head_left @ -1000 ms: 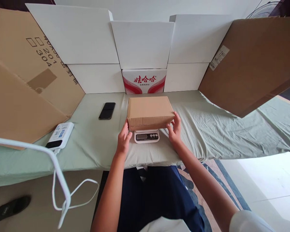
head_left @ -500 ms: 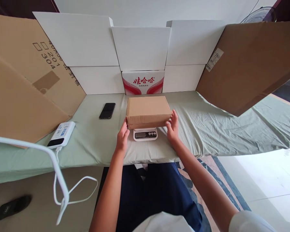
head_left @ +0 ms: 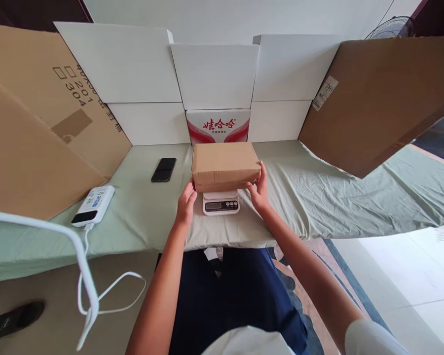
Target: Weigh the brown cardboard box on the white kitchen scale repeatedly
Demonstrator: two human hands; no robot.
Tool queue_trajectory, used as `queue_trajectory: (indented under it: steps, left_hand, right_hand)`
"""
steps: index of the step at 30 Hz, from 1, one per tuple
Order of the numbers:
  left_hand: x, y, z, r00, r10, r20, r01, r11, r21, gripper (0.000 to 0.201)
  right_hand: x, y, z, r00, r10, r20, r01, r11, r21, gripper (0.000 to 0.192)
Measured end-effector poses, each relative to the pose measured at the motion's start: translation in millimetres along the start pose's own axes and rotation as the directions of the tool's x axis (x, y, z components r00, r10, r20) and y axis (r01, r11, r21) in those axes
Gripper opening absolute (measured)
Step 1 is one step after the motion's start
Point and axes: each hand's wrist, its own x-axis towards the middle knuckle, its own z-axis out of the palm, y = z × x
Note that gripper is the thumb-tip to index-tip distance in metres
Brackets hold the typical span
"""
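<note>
Pale green sheet (head_left: 336,197) over the table, white cardboard panels (head_left: 214,74) behind, light tiled floor (head_left: 410,276) at right.

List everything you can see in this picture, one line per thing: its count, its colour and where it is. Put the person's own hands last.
cardboard box: one, brown, on the scale, mid-table.
scale: one, white, under the box, display facing the person.
phone: one, black, flat on the sheet, left of the box.
power bank: one, white, near left table edge, white cable plugged in.
sheet: one, pale green, covering the table.
red-and-white carton: one, behind the box.
white panels: several, standing at the back.
brown cardboard sheets: large, leaning at both sides.
left hand: at the box's left end.
right hand: at the box's right end.
</note>
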Motion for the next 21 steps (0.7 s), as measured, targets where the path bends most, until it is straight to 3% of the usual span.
queue_trajectory:
  steps: [4, 9, 13, 17, 19, 21]
  left_hand:
    - [58.2, 0.3, -2.9, 0.999, 0.015, -0.050, -0.016, 1.000, -0.010, 0.066]
    - [123.1, -27.9, -0.9, 0.994, -0.054, -0.099, 0.046, 0.996, -0.079, 0.058]
    - [132.6, -55.3, 1.8, 0.977, -0.159, -0.138, 0.137, 0.978, -0.156, 0.045]
    - [131.2, -63.3, 4.0, 0.940, -0.289, -0.180, 0.243, 0.940, -0.237, 0.033]
    - [132.6, -58.9, -1.9, 0.916, -0.336, -0.221, 0.274, 0.924, -0.267, 0.037]
    - [134.0, -50.5, -15.2, 0.900, -0.331, -0.284, 0.251, 0.926, -0.283, 0.047]
  right_hand:
    - [45.3, 1.7, 13.1, 0.996, -0.077, -0.041, 0.079, 0.996, 0.036, 0.085]
    - [90.5, 42.8, 38.0, 0.998, 0.012, -0.057, -0.007, 0.996, 0.084, 0.084]
    - [93.9, 74.9, 50.3, 0.991, 0.124, -0.041, -0.116, 0.982, 0.151, 0.083]
    - [91.9, 83.2, 51.2, 0.985, 0.173, -0.012, -0.168, 0.970, 0.174, 0.078]
    - [94.6, 86.0, 44.2, 0.981, 0.173, -0.089, -0.157, 0.974, 0.163, 0.077]
    - [98.2, 92.4, 29.9, 0.956, 0.165, -0.243, -0.135, 0.982, 0.134, 0.078]
